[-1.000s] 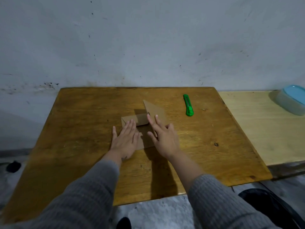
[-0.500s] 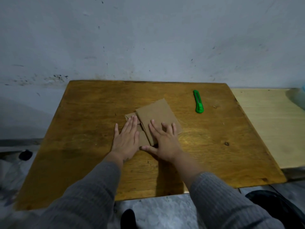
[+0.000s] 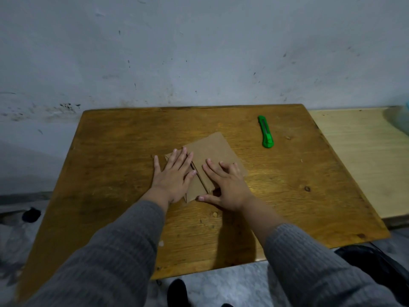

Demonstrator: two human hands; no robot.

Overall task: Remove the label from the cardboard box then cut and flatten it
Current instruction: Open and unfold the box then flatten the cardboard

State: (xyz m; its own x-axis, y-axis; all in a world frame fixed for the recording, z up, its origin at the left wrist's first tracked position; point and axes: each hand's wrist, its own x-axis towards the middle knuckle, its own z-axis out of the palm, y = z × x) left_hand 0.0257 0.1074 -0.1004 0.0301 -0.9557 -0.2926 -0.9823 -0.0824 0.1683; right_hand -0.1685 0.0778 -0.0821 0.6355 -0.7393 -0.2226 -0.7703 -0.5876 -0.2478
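Note:
The brown cardboard box point(image 3: 212, 151) lies folded flat in the middle of the dark wooden table point(image 3: 115, 156). My left hand point(image 3: 174, 178) rests palm down on its left flap, fingers spread. My right hand point(image 3: 225, 185) presses flat on the larger right panel, thumb stretched out along the near edge. A fold line shows between the two hands. No label is visible on the cardboard. A green utility knife point(image 3: 266, 135) lies on the table to the back right, apart from both hands.
A lighter wooden table point(image 3: 358, 160) adjoins on the right, with the blurred edge of a bluish container point(image 3: 398, 118) at its far end. A stained wall point(image 3: 199, 52) stands right behind the table. Dark shapes lie on the floor below.
The upright cardboard panel has been pushed down flat under my right hand. Both hands now press on the flattened box. The camera has shifted slightly left.

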